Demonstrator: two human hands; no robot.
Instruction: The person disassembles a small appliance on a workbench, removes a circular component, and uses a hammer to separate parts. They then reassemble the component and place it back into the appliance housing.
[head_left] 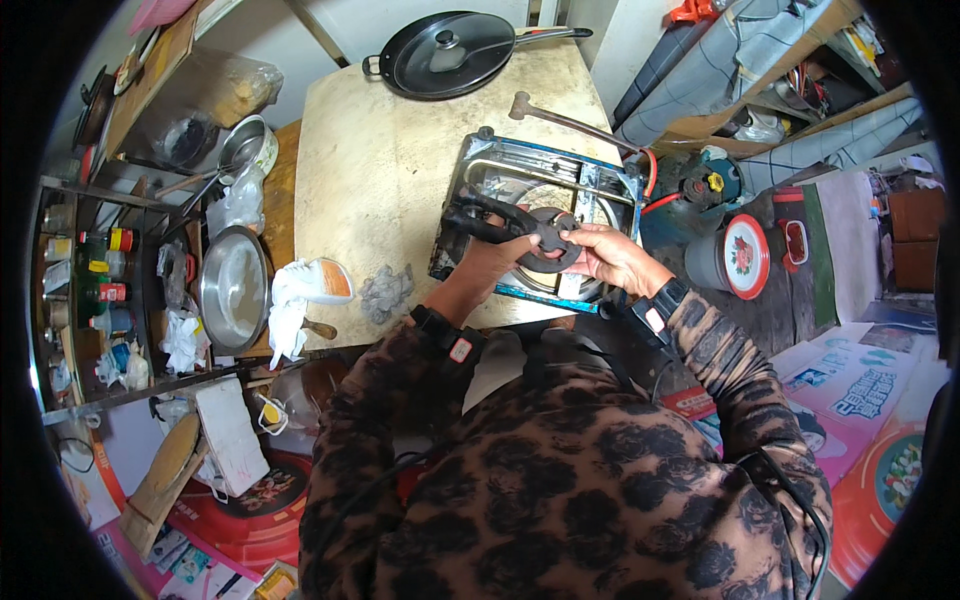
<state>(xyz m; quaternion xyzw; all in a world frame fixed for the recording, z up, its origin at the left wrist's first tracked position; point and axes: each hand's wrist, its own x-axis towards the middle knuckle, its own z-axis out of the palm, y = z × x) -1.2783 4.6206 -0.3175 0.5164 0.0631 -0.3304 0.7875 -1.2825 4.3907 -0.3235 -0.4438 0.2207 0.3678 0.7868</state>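
Note:
Both of my hands are over an opened gas stove frame (600, 165) with blue edges, at the right side of the table. A dark round gas burner (546, 262), with black tubes (478, 215) running off to the left, is held above the frame. My left hand (498, 258) is closed on the burner's near left side, with the thumb on its disc. My right hand (612, 258) has its fingertips pinched on the disc's right side. Whether a small part lies between those fingertips is too small to tell. Behind the burner, a pale round ring shows inside the frame.
A hammer (560, 118) lies behind the stove, and a lidded black pan (440, 60) stands at the back. Grey scouring wool (386, 293) and a white bag (290, 305) lie left. A gas cylinder (690, 190) with a red hose stands right of the table. Shelves with jars line the left.

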